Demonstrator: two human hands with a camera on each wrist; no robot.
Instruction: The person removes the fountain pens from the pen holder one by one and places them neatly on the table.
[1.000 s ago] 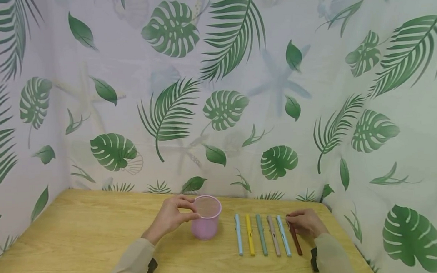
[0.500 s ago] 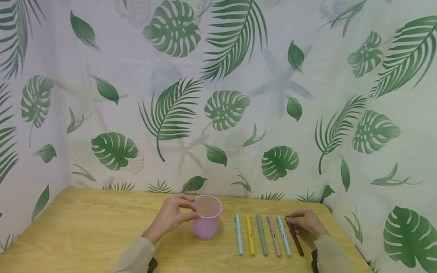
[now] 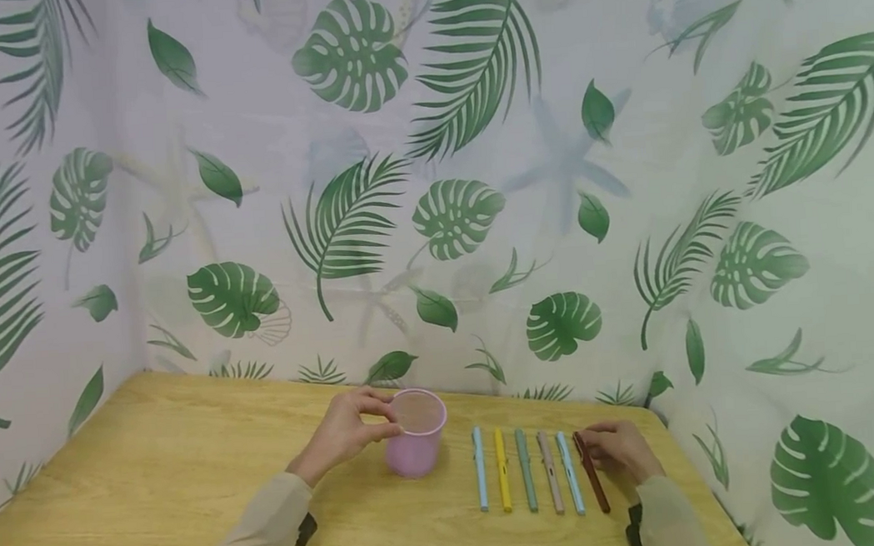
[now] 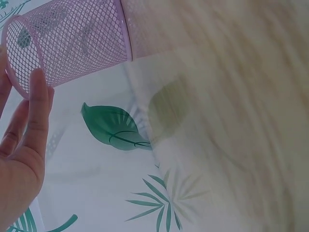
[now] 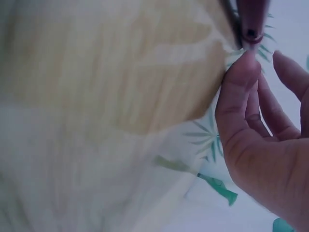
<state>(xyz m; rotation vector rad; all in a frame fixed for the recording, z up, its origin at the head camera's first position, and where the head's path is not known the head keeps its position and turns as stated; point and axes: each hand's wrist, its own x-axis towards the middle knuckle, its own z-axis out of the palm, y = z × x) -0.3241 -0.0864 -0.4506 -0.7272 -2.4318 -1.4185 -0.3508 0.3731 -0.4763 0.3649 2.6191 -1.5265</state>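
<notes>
My left hand (image 3: 350, 427) holds the rim of a pink mesh pen cup (image 3: 412, 456), which stands upright on the wooden table (image 3: 193, 455). In the left wrist view the fingers (image 4: 37, 113) lie against the rim of the cup (image 4: 82, 46). At the right end of a row of pens lies a dark red pen (image 3: 591, 474) with a clip. Beside its upper end is my right hand (image 3: 622, 448), fingertips right at the pen. The right wrist view has one fingertip against the end of the pen (image 5: 253, 19), the other fingers loosely bent and apart from it.
Left of the dark red pen, side by side, lie a light blue pen (image 3: 570, 474), a pinkish-brown pen (image 3: 550, 472), a green pen (image 3: 527, 470), a yellow pen (image 3: 502, 471) and another light blue pen (image 3: 480, 469). A leaf-patterned curtain (image 3: 379, 310) borders the table behind and at the sides.
My right hand has shifted slightly right, uncovering the upper end of the dark red pen, whose lower end has edged right. My left hand stays on the cup. The head view has turned slightly.
</notes>
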